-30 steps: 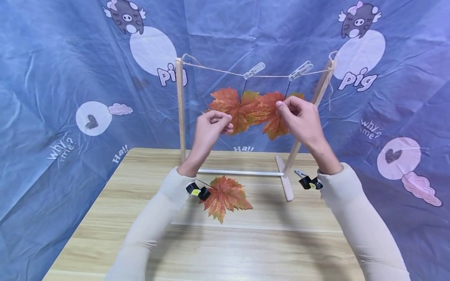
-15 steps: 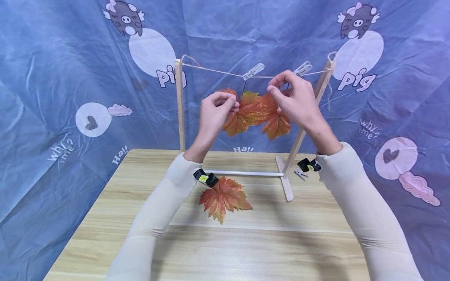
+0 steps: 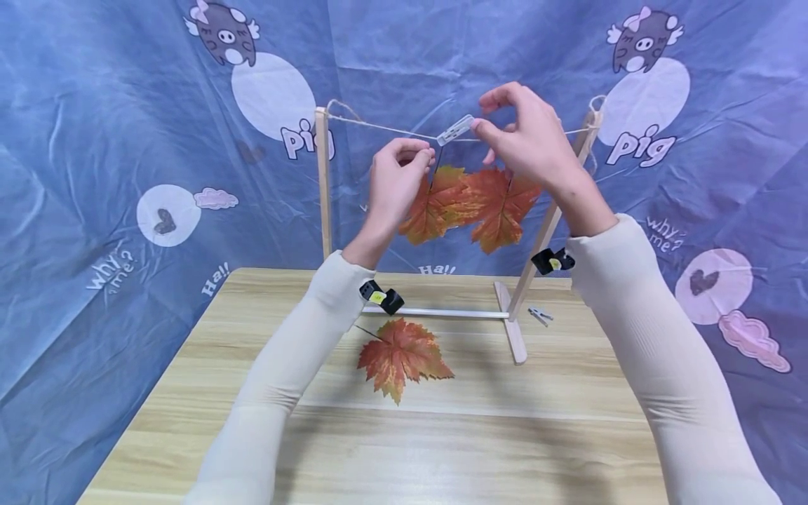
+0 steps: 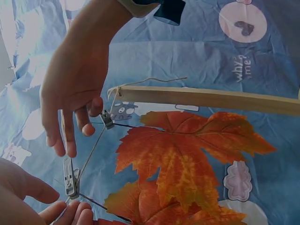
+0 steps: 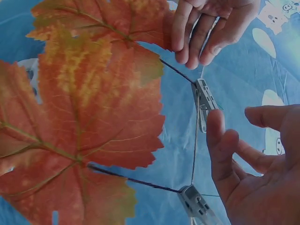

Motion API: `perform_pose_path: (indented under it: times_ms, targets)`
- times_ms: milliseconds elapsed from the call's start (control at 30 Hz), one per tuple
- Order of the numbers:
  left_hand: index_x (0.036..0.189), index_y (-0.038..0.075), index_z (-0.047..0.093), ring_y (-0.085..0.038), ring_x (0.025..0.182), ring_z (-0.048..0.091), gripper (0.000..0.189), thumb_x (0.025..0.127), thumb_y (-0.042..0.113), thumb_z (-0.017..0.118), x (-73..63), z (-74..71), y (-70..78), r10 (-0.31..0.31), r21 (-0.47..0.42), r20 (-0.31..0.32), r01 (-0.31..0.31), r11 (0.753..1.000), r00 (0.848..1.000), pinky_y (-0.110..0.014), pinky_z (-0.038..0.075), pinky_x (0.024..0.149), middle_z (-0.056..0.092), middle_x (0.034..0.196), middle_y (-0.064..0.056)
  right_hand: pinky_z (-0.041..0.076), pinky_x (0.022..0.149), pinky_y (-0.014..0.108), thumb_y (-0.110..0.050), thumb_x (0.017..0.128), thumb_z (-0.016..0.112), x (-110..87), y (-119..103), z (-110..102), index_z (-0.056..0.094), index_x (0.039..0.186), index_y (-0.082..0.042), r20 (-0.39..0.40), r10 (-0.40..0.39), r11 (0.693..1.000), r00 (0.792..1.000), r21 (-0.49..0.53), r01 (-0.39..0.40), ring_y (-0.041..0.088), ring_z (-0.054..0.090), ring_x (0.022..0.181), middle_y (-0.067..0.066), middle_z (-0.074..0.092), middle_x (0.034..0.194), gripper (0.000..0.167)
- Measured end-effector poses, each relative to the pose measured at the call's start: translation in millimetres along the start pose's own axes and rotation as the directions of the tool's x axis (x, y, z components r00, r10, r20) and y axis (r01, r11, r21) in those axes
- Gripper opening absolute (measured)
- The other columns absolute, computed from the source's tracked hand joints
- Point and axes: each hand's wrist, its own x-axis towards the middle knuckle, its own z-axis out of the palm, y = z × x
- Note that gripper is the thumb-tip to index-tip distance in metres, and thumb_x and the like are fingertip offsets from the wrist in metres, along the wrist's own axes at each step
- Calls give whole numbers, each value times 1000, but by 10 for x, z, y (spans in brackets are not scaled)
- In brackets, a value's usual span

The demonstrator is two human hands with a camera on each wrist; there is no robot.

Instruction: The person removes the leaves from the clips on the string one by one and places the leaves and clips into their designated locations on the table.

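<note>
Two orange maple leaves, a left leaf (image 3: 429,217) and a right leaf (image 3: 501,210), hang by dark stems from a string. The left pale clothespin (image 3: 456,130) clips one stem there; the right clothespin (image 5: 199,204) clips the other and is hidden behind my hand in the head view. My right hand (image 3: 527,137) has its thumb tip at the left clothespin's upper end, its other fingers spread apart. Just below and left of that clothespin is my left hand (image 3: 400,179), fingers relaxed and thumb apart from them in the left wrist view. Neither hand visibly grips anything.
The string (image 3: 379,126) spans two wooden posts, one at left (image 3: 323,182), joined low by a white rod (image 3: 442,313). A third maple leaf (image 3: 404,358) lies on the wooden table (image 3: 442,449). Another clothespin (image 3: 541,315) lies beside the right foot. A blue printed cloth (image 3: 404,63) hangs behind.
Both hands have risen from the leaves toward the string. My right hand has also moved left to the left clothespin, and its fingers have spread. The leaves stay hanging.
</note>
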Motion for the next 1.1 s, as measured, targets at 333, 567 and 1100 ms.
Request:
perform_pose_path:
  times_ms: [333, 567, 1100]
  targets:
    - [112, 2, 77, -10, 88, 66, 16, 100, 11, 72, 118, 97, 37, -52, 119, -14, 53, 991, 999, -17, 51, 74, 78, 105, -10, 58, 54, 33, -52, 107, 56, 136, -104, -10, 40, 164, -18, 160, 71, 995, 985, -77, -59, 17, 70, 64, 4, 45, 167, 68]
    - [115, 0, 77, -17, 98, 75, 19, 99, 11, 74, 127, 127, -11, -58, 133, 13, 56, 990, 998, -17, 55, 76, 80, 113, -15, 55, 56, 28, -49, 109, 55, 180, -80, 32, 46, 160, -15, 177, 67, 996, 982, -63, -57, 11, 71, 62, 9, 51, 161, 62]
    - [107, -3, 72, -18, 94, 77, 15, 95, 2, 79, 182, 149, -104, -7, -31, 13, 7, 999, 1000, -20, 60, 80, 79, 105, -18, 46, 46, 26, -32, 105, 69, 180, -49, 111, 70, 134, -10, 69, 60, 996, 996, 58, -64, 9, 64, 55, -9, 67, 100, 36]
